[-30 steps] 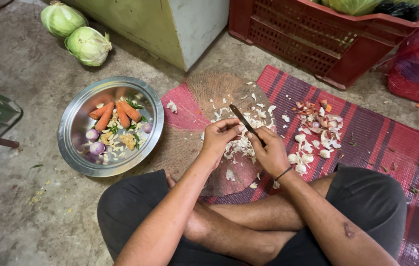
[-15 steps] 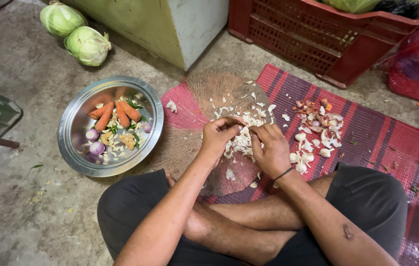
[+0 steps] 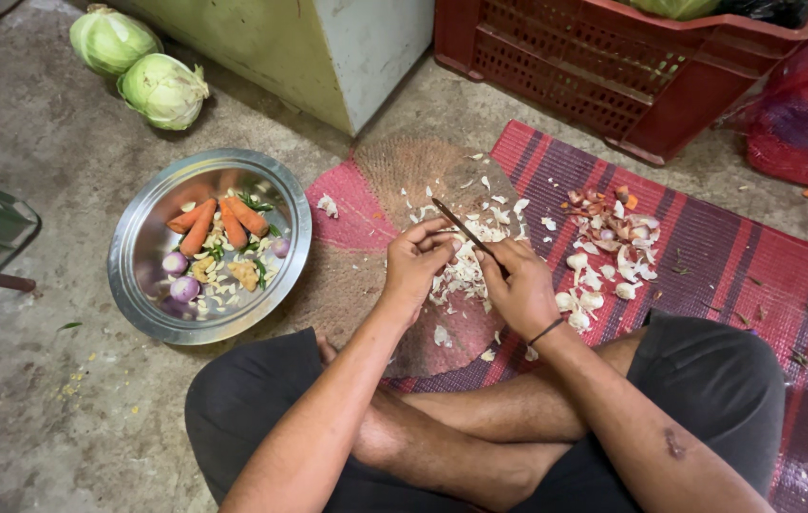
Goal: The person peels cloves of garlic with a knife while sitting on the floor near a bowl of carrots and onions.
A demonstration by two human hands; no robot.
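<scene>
Seated cross-legged on the floor, seen from above. Right hand [image 3: 521, 285] clenched around the handle of a small knife [image 3: 461, 226], blade slanting up and to the left, dark and thin, its tip above the peel heap. Left hand [image 3: 420, 258] just beside it, fingers [image 3: 444, 242] pinched on something small at the blade's base, likely a garlic clove, mostly hidden by the fingertips. Both hands nearly touching, held over a heap of pale garlic peels [image 3: 465, 275] scattered on a round woven mat [image 3: 394, 228] with a red border. A thin dark band at the right wrist.

To the right of the hands, on a striped red and purple mat [image 3: 708, 275], a loose cluster of whole garlic cloves [image 3: 586, 294] and, further up, pinkish skins and scraps [image 3: 617, 223].

To the left, well apart from the hands, a round steel bowl [image 3: 138, 285] on the concrete floor, holding carrots [image 3: 218, 218], small purple shallots [image 3: 180, 275], green chillies and peeled garlic pieces.

At the top left, two green cabbages [image 3: 142, 66] lying side by side, touching. Beside them a pale green box corner [image 3: 328, 47]. At the top right, a red plastic crate [image 3: 613, 76] with a perforated wall, and a red mesh sack [image 3: 803, 114] at the far right edge.
</scene>
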